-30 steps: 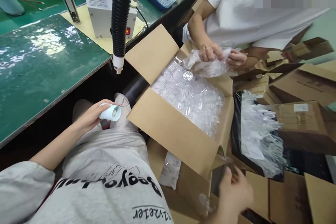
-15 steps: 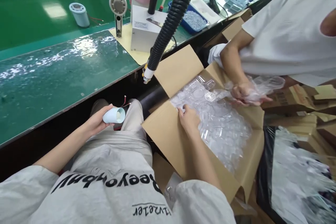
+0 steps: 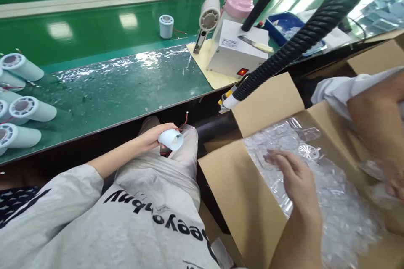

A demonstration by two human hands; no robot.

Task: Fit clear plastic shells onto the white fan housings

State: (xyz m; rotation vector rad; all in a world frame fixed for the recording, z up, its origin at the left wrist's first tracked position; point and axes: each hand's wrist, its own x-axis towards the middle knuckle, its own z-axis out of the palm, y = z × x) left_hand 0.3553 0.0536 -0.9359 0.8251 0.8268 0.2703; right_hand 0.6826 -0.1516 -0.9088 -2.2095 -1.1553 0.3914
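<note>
My left hand (image 3: 154, 136) is closed around a light blue cylindrical housing (image 3: 171, 139) above my lap. Its open end faces right, and thin red wires (image 3: 183, 125) stick out behind it. Over an open cardboard box (image 3: 235, 189), my right hand (image 3: 298, 176) has its fingers drawn together, slightly blurred. Whatever lies between those fingertips cannot be made out. Clear plastic pieces (image 3: 341, 201) fill the box under and around that hand. A round ribbed clear disc (image 3: 308, 151) lies among them, just right of my fingers.
Several similar housings (image 3: 33, 108) lie on the green bench (image 3: 135, 88) at left; another housing (image 3: 166, 26) stands farther back. A black corrugated hose (image 3: 284, 59) hangs over the box beside a white machine (image 3: 233, 52) with a knife on top. A co-worker's arm (image 3: 375, 113) reaches in at right.
The view has swung left, bringing more housings into sight. My right hand has moved from the box's near edge to over the clear pieces. My left hand still holds the housing.
</note>
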